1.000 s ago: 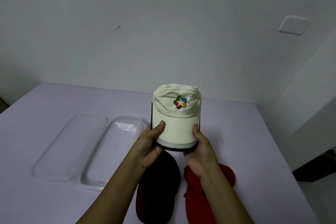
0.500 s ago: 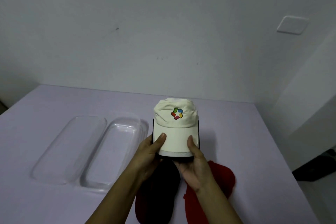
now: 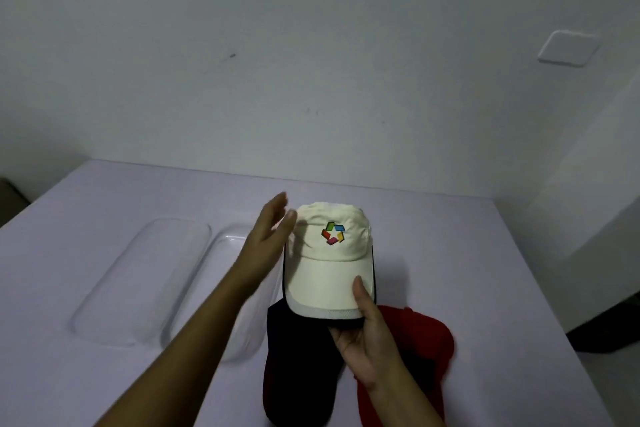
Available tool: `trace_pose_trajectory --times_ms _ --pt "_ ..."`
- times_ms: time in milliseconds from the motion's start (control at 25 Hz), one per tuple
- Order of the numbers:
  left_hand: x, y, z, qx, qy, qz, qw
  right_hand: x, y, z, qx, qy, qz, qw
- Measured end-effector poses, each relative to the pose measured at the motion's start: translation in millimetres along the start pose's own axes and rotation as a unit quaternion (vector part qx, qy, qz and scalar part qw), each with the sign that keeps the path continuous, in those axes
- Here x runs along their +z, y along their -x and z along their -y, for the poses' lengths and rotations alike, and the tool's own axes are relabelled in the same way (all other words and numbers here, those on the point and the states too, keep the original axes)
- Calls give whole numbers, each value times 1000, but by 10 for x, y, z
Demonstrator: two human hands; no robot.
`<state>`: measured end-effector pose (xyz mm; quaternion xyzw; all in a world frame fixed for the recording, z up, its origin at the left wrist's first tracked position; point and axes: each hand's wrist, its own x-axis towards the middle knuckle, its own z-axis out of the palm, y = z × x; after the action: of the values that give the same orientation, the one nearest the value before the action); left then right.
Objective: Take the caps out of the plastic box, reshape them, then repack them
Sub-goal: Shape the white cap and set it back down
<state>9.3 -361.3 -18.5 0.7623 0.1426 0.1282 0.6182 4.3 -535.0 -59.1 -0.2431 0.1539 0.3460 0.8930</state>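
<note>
A cream cap point(image 3: 329, 263) with a coloured star logo is held above the table, brim toward me. My right hand point(image 3: 367, 336) pinches its brim at the right front corner, thumb on top. With straight fingers, my left hand point(image 3: 266, 239) is raised beside the left of the cap's crown. Under the cream cap lie a dark navy cap point(image 3: 298, 367) and, to its right, a red cap point(image 3: 415, 350) on the table. The clear plastic box point(image 3: 228, 291) stands left of the caps, with its lid point(image 3: 145, 284) further left.
The pale purple table point(image 3: 450, 236) ends at a white wall behind and drops off on the right. A white wall plate point(image 3: 568, 47) sits high on the right. A dark object point(image 3: 609, 329) stands on the floor past the right edge.
My left hand has let go of the brim and moved up beside the crown with its fingers straightened. The cap has come lower and nearer to the table, held by my right hand alone.
</note>
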Motion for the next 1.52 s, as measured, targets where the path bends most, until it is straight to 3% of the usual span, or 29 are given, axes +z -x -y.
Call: trace_pose_trajectory --times_ms 120,240,360,640,760,920,1120,1320,1520 --pt "-139 -215 -150 43 -54 109 992 44 42 -67 2 9 9 1000" --pt "-160 -360 -196 64 -168 103 978 90 33 -75 1 5 25 1000" --pt "-113 -402 -252 76 -167 89 979 93 12 -29 -8 19 20 1000" --pt "-165 -499 -575 58 -242 222 943 40 23 -64 -10 23 42 999" --pt "-62 -487 -649 105 -345 216 907 40 -22 -83 -16 37 42 998" --pt "-1 -491 -763 88 -348 208 910 54 -6 -92 -9 45 50 998" --pt "86 -446 -777 111 -400 225 881 89 10 -116 -13 64 51 997" --pt "107 -444 -847 57 -418 245 873 66 25 -123 -24 103 29 994" --pt "237 -444 -845 94 -493 164 849 93 37 -125 -37 128 38 990"
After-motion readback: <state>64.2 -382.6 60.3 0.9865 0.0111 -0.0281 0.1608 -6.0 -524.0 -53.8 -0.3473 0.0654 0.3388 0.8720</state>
